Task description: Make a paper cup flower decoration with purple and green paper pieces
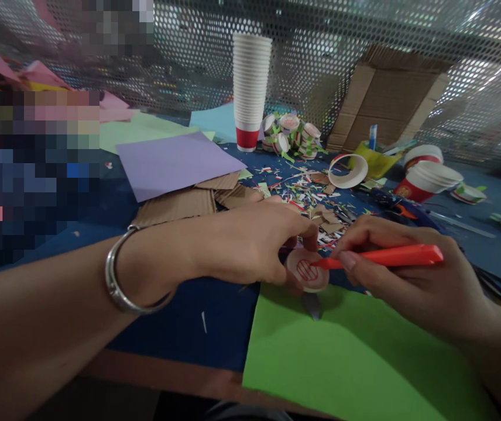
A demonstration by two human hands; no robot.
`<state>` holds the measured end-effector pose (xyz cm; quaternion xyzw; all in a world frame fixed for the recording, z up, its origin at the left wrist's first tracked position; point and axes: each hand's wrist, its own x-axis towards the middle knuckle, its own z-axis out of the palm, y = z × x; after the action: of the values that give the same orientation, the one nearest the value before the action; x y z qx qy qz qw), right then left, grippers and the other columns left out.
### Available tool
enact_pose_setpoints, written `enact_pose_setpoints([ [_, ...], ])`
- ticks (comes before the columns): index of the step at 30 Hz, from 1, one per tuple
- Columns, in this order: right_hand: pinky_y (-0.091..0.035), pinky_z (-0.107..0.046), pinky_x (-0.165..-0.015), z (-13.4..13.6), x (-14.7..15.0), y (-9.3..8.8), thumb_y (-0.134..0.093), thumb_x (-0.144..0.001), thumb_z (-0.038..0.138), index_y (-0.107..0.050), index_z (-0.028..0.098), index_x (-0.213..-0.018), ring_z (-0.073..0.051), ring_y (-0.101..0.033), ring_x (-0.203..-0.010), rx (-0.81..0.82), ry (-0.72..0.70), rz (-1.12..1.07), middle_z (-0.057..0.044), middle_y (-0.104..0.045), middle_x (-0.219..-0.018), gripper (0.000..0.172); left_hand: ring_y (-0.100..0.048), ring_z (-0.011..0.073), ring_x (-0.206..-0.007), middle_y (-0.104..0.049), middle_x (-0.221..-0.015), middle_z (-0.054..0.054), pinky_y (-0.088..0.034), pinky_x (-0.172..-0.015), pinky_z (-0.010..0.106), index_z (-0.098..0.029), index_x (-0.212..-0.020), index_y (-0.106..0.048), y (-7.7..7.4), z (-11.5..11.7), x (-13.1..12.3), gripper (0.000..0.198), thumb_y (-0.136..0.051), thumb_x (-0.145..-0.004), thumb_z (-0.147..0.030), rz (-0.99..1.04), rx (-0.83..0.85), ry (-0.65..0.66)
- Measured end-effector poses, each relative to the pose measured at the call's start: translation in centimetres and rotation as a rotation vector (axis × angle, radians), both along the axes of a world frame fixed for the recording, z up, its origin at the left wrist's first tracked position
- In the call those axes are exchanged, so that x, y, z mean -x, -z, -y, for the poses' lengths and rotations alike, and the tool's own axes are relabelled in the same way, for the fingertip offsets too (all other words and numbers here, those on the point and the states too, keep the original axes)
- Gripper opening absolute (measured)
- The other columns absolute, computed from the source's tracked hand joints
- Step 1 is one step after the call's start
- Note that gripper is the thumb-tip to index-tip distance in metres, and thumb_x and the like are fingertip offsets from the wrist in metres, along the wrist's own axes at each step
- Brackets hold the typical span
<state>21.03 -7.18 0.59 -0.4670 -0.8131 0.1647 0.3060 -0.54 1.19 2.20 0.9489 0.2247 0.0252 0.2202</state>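
Observation:
My left hand [246, 242], with a silver bangle at its wrist, grips the edge of a cut-off paper cup bottom [306, 285] between thumb and fingers. Red outlines and stripes are drawn on the cup bottom's pale round face. A red marker [402, 255] is pinched in my right hand [421, 292], its tip touching that face. Below the cup bottom, a small greyish strip sticks out over a green paper sheet [347, 351]. Part of the cup bottom's left side is hidden by my fingers.
Paper scraps [294, 193] litter the blue table behind my hands. Beyond stand stacked paper cups [252, 88], several decorated cup bottoms [290, 123] and leaning cardboard [386, 105]. Purple paper [180, 161] lies left; more cups [428, 178] and a yellow holder [376, 161] are right.

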Motion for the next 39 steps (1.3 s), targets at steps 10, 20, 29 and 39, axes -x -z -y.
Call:
enact_pose_setpoints([
  [10,-0.038,-0.027,-0.048,0.21,-0.29,0.00,-0.060,-0.092,0.021,-0.064,0.023,-0.077,-0.011,-0.051,-0.051,0.041,-0.011,-0.014,0.003,-0.060,-0.063,0.016,-0.063,0.0217,-0.087,-0.073,-0.100,0.005,-0.039,-0.067,0.029,-0.022,-0.112,-0.073,0.01,-0.04,-0.10,0.043,-0.080,-0.074,-0.040,-0.004,-0.006,-0.006],
  [20,-0.040,-0.027,-0.048,0.31,-0.20,-0.41,-0.060,-0.090,0.018,-0.064,0.023,-0.078,-0.011,-0.054,-0.052,-0.047,0.019,-0.060,0.003,-0.063,-0.064,0.014,-0.063,0.0219,-0.088,-0.073,-0.102,0.006,-0.041,-0.069,0.029,-0.023,-0.115,-0.072,-0.01,0.03,-0.07,0.046,-0.079,-0.076,-0.046,-0.025,0.003,-0.019],
  [29,-0.041,-0.032,-0.050,0.60,-0.45,-0.21,-0.062,-0.092,0.021,-0.064,0.026,-0.078,-0.015,-0.055,-0.054,-0.115,0.157,-0.127,0.001,-0.062,-0.066,0.015,-0.063,0.0227,-0.089,-0.074,-0.098,0.004,-0.038,-0.073,0.032,-0.024,-0.116,-0.073,-0.23,0.15,-0.20,0.046,-0.077,-0.077,-0.049,-0.048,-0.027,0.000],
  [39,-0.041,-0.026,-0.048,0.28,-0.03,-0.33,-0.062,-0.090,0.016,-0.064,0.023,-0.080,-0.010,-0.054,-0.052,-0.051,0.015,-0.087,0.004,-0.062,-0.065,0.012,-0.062,0.0247,-0.096,-0.073,-0.104,0.005,-0.038,-0.075,0.033,-0.023,-0.120,-0.071,-0.40,-0.02,-0.18,0.048,-0.075,-0.080,-0.048,-0.080,-0.021,0.000],
])
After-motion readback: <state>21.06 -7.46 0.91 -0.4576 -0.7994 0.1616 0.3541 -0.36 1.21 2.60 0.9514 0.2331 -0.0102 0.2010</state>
